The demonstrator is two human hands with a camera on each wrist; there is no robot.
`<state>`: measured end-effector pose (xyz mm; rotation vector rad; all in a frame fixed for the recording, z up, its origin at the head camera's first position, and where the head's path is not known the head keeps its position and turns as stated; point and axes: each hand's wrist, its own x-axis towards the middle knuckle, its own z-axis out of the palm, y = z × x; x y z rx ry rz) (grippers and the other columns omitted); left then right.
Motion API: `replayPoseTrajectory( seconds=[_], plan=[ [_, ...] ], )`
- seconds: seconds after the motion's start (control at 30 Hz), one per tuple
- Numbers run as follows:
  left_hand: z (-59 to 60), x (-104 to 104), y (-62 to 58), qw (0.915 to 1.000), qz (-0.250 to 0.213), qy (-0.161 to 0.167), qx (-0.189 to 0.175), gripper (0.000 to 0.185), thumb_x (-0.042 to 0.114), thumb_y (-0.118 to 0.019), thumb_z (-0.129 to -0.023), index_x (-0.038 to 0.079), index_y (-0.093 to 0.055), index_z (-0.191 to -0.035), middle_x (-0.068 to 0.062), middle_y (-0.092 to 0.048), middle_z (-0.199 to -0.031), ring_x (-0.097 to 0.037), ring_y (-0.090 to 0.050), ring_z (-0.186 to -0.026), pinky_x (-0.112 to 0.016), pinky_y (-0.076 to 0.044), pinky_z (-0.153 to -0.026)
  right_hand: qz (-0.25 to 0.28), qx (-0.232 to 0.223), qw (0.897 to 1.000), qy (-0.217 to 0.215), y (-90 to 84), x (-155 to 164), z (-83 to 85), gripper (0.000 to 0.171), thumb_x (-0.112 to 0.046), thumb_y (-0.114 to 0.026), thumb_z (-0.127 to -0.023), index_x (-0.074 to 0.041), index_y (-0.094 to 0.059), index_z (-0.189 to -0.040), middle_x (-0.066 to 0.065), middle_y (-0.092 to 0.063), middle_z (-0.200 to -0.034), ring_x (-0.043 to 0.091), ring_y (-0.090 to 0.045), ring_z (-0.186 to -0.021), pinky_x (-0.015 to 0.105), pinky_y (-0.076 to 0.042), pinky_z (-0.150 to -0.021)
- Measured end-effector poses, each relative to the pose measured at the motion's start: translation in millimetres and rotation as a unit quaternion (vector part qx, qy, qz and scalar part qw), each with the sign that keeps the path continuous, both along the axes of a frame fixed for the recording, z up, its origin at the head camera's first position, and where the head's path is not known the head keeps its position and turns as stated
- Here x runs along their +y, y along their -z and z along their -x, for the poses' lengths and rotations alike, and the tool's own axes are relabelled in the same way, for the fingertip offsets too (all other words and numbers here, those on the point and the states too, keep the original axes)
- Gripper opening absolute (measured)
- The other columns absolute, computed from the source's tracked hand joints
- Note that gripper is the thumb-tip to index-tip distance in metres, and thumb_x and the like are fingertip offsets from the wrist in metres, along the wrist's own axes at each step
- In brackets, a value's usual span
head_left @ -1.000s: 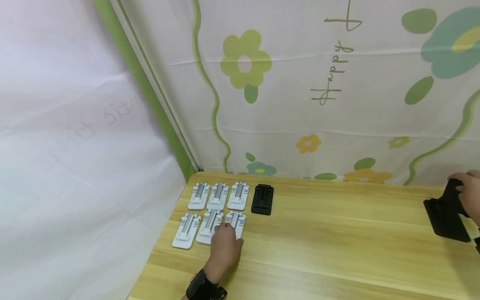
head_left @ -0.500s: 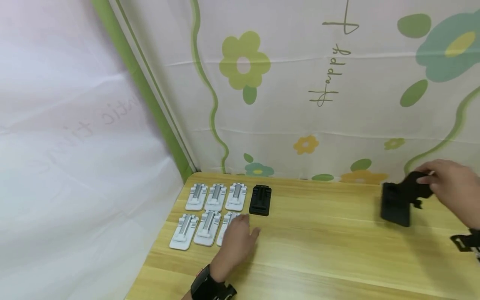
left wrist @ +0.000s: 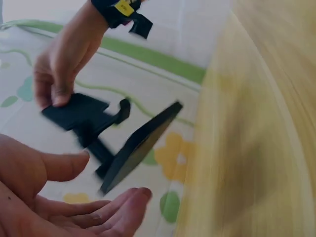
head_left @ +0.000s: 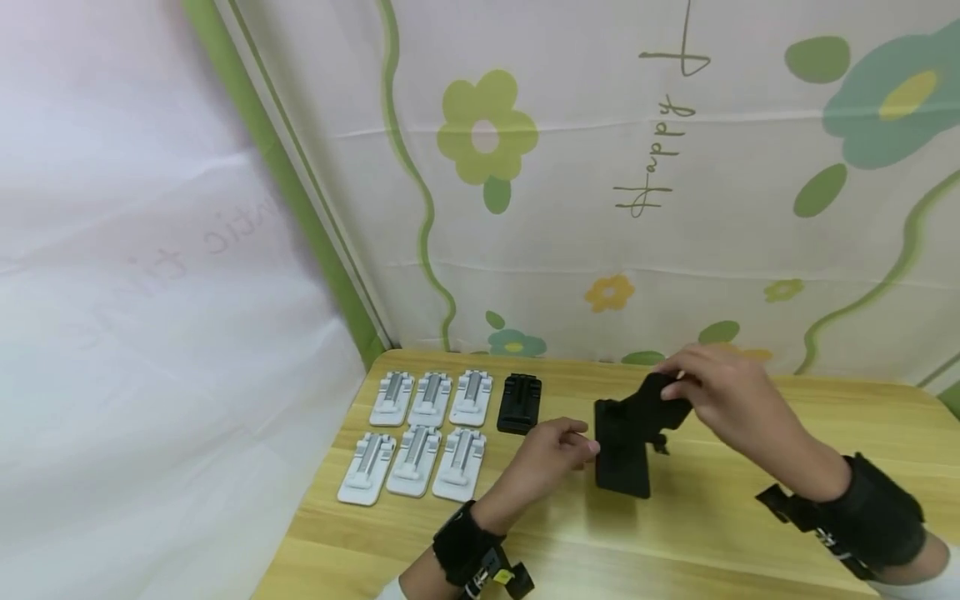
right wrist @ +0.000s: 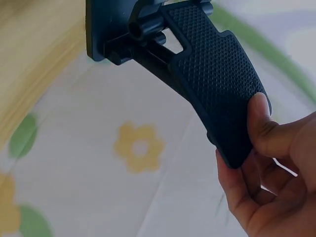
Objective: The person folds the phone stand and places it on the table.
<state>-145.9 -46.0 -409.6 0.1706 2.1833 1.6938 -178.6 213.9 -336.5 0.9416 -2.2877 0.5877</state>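
My right hand [head_left: 723, 387] pinches the top plate of an unfolded black phone stand [head_left: 624, 446] between thumb and fingers, holding it above the table. The right wrist view shows the plate's textured face [right wrist: 217, 69] and a hinged arm leading to the base. My left hand [head_left: 551, 454] is beside the stand's base, thumb and fingers apart. In the left wrist view, the fingers [left wrist: 113, 217] and thumb lie on either side of the base's lower edge, with a gap showing. A folded black phone stand [head_left: 519, 404] lies on the table to the left of the held one.
Several folded white phone stands [head_left: 459, 464] lie in two rows at the left of the wooden table [head_left: 570, 550]. A floral curtain [head_left: 555, 208] hangs along the back edge, and a white sheet [head_left: 150, 333] hangs at the left.
My right hand has carried the black phone stand leftward from the far right to mid-table. My left hand has left the front white stand and moved right, up to the carried stand.
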Motion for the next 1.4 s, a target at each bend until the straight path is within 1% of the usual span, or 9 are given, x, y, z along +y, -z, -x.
replayPoseTrajectory(
  seconds=[0.23, 0.4, 0.57, 0.77, 0.83, 0.93, 1.1, 1.2, 1.4],
  plan=[
    [2.5, 5.1, 3.6, 0.9974, -0.053, -0.047, -0.015, 0.025, 0.008, -0.066, -0.099, -0.001, -0.066, -0.123, -0.008, -0.072, -0.096, -0.013, -0.069, -0.082, -0.036, -0.063, -0.077, 0.007, 0.005, 1.0, 0.003, -5.8, -21.3, -9.2, 0.032, 0.004, -0.088, -0.069, -0.01, -0.076, -0.094, -0.004, -0.07, -0.087, 0.009, -0.062, -0.071, 0.01, -0.038, -0.061],
    [3.6, 4.9, 4.3, 0.9973, -0.054, -0.042, -0.028, 0.022, 0.006, -0.068, -0.097, -0.003, -0.068, -0.117, -0.008, -0.073, -0.094, -0.012, -0.068, -0.079, -0.038, -0.062, -0.075, -0.003, 0.016, 1.0, -0.005, -5.1, -26.4, -11.5, 0.031, 0.002, -0.089, -0.068, -0.01, -0.076, -0.094, -0.002, -0.07, -0.088, 0.011, -0.063, -0.073, 0.012, -0.041, -0.064],
    [2.3, 5.4, 4.0, 0.9978, -0.05, -0.037, -0.026, 0.016, 0.003, -0.066, -0.097, -0.003, -0.068, -0.112, -0.008, -0.073, -0.087, -0.012, -0.067, -0.075, -0.034, -0.062, -0.07, -0.005, 0.027, 0.999, -0.032, -3.0, -28.7, -15.3, 0.014, -0.015, -0.081, -0.085, -0.012, -0.075, -0.098, -0.003, -0.069, -0.093, 0.013, -0.064, -0.079, 0.013, -0.044, -0.07],
    [3.0, 0.3, 0.3, 0.9969, -0.07, -0.02, -0.029, 0.02, 0.001, -0.059, -0.1, -0.005, -0.066, -0.117, -0.003, -0.064, -0.083, -0.013, -0.066, -0.078, -0.036, -0.062, -0.074, 0.046, -0.063, 0.997, -0.021, 3.1, -25.5, -17.0, 0.052, -0.011, -0.088, -0.077, -0.014, -0.068, -0.125, -0.002, -0.067, -0.115, 0.013, -0.062, -0.098, 0.011, -0.044, -0.084],
    [4.3, -2.0, -2.7, 0.9955, -0.085, -0.013, -0.041, 0.025, 0.002, -0.059, -0.1, -0.005, -0.065, -0.123, -0.005, -0.067, -0.092, -0.014, -0.069, -0.081, -0.035, -0.062, -0.075, 0.066, -0.137, 0.988, -0.014, 6.2, -23.7, -16.5, 0.063, -0.015, -0.088, -0.079, -0.017, -0.061, -0.136, 0.001, -0.066, -0.127, 0.017, -0.063, -0.109, 0.009, -0.046, -0.092],
    [5.9, -4.5, -7.7, 0.9936, -0.1, -0.008, -0.051, 0.029, 0.002, -0.059, -0.099, -0.006, -0.065, -0.126, -0.011, -0.072, -0.106, -0.015, -0.071, -0.083, -0.035, -0.063, -0.079, 0.098, -0.264, 0.959, -0.027, 12.0, -22.7, -15.6, 0.07, -0.022, -0.083, -0.086, -0.02, -0.051, -0.148, 0.007, -0.06, -0.142, 0.025, -0.06, -0.126, 0.008, -0.046, -0.1],
    [5.8, -5.2, -15.8, 0.9923, -0.115, 0.005, -0.047, 0.032, 0.001, -0.054, -0.099, -0.007, -0.064, -0.129, -0.013, -0.072, -0.111, -0.015, -0.07, -0.085, -0.033, -0.062, -0.078, 0.155, -0.373, 0.913, -0.061, 20.0, -25.8, -16.9, 0.065, -0.019, -0.076, -0.093, -0.008, -0.047, -0.15, 0.017, -0.057, -0.143, -0.002, -0.062, -0.122, 0.014, -0.053, -0.097],
    [4.2, -4.6, -21.1, 0.9918, -0.119, 0.0, -0.045, 0.033, 0.0, -0.054, -0.099, -0.007, -0.063, -0.13, -0.015, -0.072, -0.111, -0.016, -0.07, -0.085, -0.03, -0.061, -0.075, 0.176, -0.373, 0.908, -0.076, 22.5, -27.4, -18.1, 0.061, -0.015, -0.075, -0.094, -0.004, -0.048, -0.147, 0.018, -0.058, -0.14, -0.015, -0.056, -0.117, 0.014, -0.054, -0.094],
    [3.7, -4.2, -28.6, 0.9924, -0.117, 0.004, -0.039, 0.029, 0.001, -0.056, -0.099, -0.008, -0.065, -0.126, -0.015, -0.071, -0.107, -0.016, -0.07, -0.08, -0.029, -0.062, -0.074, 0.166, -0.332, 0.926, -0.075, 23.6, -27.7, -18.6, 0.058, -0.012, -0.078, -0.091, -0.005, -0.054, -0.143, 0.013, -0.065, -0.131, -0.009, -0.06, -0.112, 0.009, -0.05, -0.095]
  ],
)
